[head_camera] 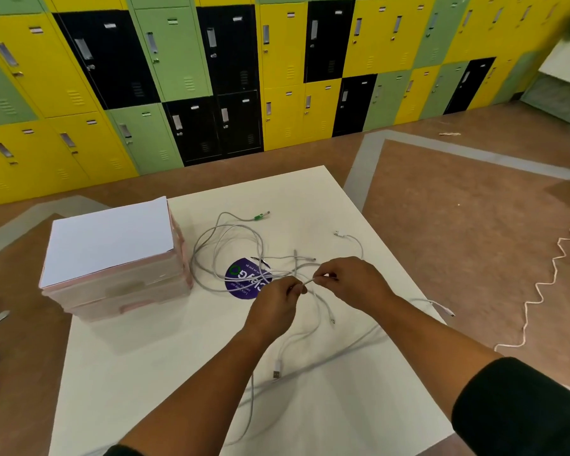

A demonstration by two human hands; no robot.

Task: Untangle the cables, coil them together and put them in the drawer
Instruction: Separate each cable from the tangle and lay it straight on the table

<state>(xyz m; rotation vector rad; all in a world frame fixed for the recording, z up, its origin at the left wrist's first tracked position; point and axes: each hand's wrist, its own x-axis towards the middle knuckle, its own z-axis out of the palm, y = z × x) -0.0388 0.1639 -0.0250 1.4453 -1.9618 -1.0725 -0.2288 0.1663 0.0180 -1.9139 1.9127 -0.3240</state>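
Observation:
Several thin white cables [226, 248] lie tangled in loose loops on the white table [152, 383]. One cable ends in a green plug [260, 217] at the far side. My left hand [275, 306] and my right hand [351, 279] meet over the tangle, each pinching a short stretch of white cable held taut between them. More strands trail down toward me, one ending in a USB plug [277, 370]. A pink translucent drawer unit [119, 284] with a white sheet on top stands at the left of the table, its drawers closed.
A round purple sticker [241, 284] lies on the table under the cables. Yellow, green and black lockers [211, 77] line the wall behind. A white zigzag cord [540, 291] runs across the brown floor at the right.

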